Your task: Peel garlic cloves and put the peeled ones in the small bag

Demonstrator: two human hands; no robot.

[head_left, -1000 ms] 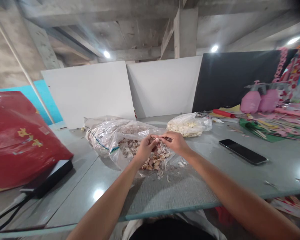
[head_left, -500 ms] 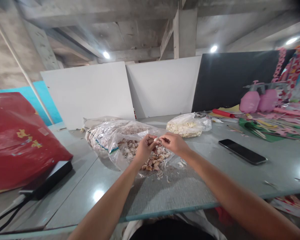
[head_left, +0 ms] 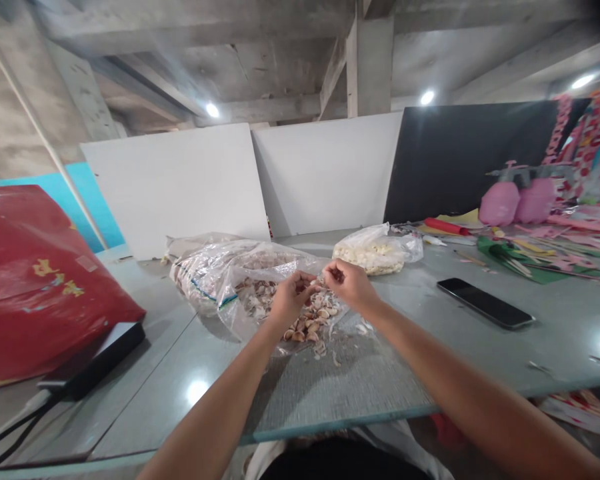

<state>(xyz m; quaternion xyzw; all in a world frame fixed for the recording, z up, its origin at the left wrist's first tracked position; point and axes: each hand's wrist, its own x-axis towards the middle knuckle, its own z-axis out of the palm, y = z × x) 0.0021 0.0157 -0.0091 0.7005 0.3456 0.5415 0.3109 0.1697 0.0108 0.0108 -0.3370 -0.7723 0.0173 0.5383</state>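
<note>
My left hand pinches a pale garlic clove between thumb and fingertips. Close against it on the right, my right hand has its fingers curled in a pinch; whatever lies between them is too small to make out. Below both hands, unpeeled garlic cloves spill from the mouth of a clear plastic bag. Scraps of papery skin lie on the table to the right. Just beyond my right hand sits a second clear bag holding pale, peeled cloves.
A black phone lies to the right on the grey table. At the left are a red bag and a black box with cables. Pink spray bottles and coloured paper scraps fill the far right.
My right hand has turned slightly and drawn a little up from the clove. My left hand stays nearly in place with the clove.
</note>
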